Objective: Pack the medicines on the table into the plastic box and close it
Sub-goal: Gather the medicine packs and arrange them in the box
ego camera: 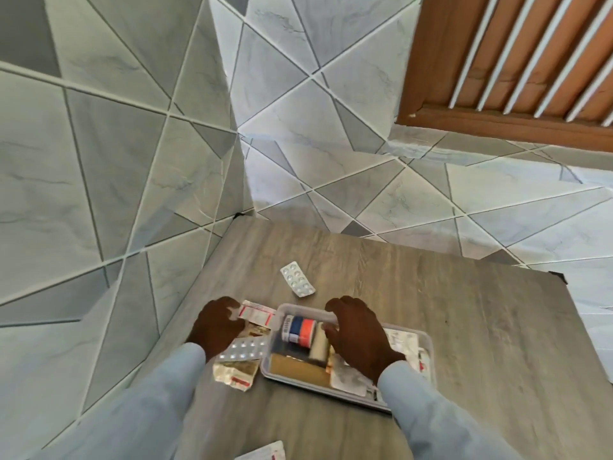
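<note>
On our grey wood-grain table (447,310), set in a corner of marbled tile walls (99,161), our left hand (217,327) curls over loose medicine packets (257,315) while our right hand (360,333) grips the open plastic box (428,346) rim.

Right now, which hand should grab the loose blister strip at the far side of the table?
Left, probably. The left hand rests on loose packets beside the plastic box, while the right hand grips the box's far rim. The blister strip lies between them.
</note>
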The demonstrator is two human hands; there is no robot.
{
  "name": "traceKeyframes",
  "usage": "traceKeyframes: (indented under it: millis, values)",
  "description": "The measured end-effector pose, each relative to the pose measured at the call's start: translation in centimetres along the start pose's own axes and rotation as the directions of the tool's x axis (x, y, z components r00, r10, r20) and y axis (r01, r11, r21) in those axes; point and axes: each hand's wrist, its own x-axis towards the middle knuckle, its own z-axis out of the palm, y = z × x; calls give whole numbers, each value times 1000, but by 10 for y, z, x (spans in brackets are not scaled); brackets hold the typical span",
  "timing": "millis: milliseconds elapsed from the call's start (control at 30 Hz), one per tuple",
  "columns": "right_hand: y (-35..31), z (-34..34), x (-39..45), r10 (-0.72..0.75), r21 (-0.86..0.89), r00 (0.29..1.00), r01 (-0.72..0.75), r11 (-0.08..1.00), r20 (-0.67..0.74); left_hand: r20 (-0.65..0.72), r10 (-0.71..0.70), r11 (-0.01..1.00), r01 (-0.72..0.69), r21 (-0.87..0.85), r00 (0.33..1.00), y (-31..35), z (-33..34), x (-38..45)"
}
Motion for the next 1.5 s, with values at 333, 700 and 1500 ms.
traceKeyframes:
  millis: [333,700,1500]
  values:
    - [-135,85,63,-151,-319,917,278,906,370,251,-111,992,92,86,962,-60,-3,14]
    - [-148,111,57,-19,-392,916,190,900,401,468,-80,978,161,-134,880,-74,-26,42]
    - [-157,93,30,79,535,975,-181,825,208,477,93,856,174,-487,874,-37,-79,21]
